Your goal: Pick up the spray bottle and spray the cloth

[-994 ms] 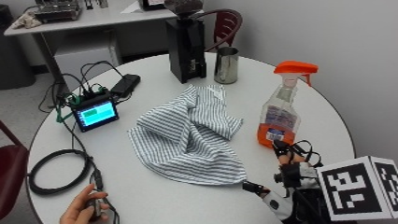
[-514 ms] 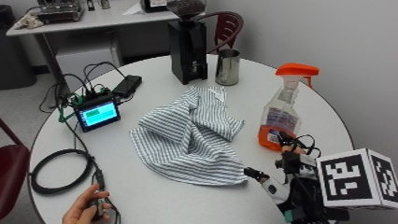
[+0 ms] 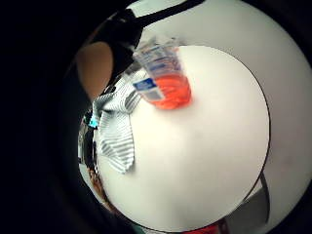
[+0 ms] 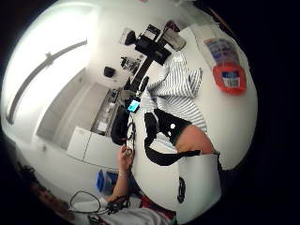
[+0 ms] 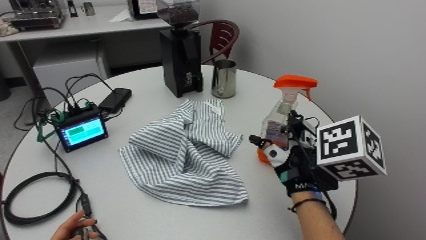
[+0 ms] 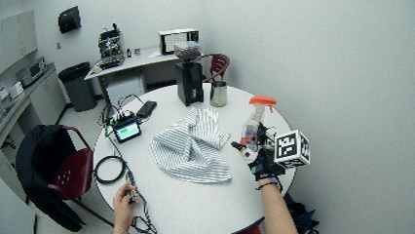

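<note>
One thing you must lift here, the spray bottle, and it stands upright near the edge of the round worktop, well to the side of the striped cloth. The bottle is clear plastic with an orange trigger head and orange liquid only in its lower part, so I judge it is rather light, with the weight sitting low. The wall looks smooth and can be slippery under a glove, and thin plastic like this probably gives a little when you squeeze it. The best place to take it, in my opinion, is the narrow neck just under the trigger head, so that a finger can reach the trigger afterwards; a hold on the wide body leaves the trigger too far away.

Your gloved right hand is just in front of the bottle, on the side toward you, with the palm turned to it. The little-finger palm view shows the bottle close to the palm, but with bare worktop between, so nothing is held yet. From the outside view the grip looks apart, with the fingers raised toward the bottle and not curled round anything; whether a fingertip already touches the plastic, I cannot tell.

The cloth lies soft and crumpled in folds at the middle of the worktop, apart from the bottle.
</note>
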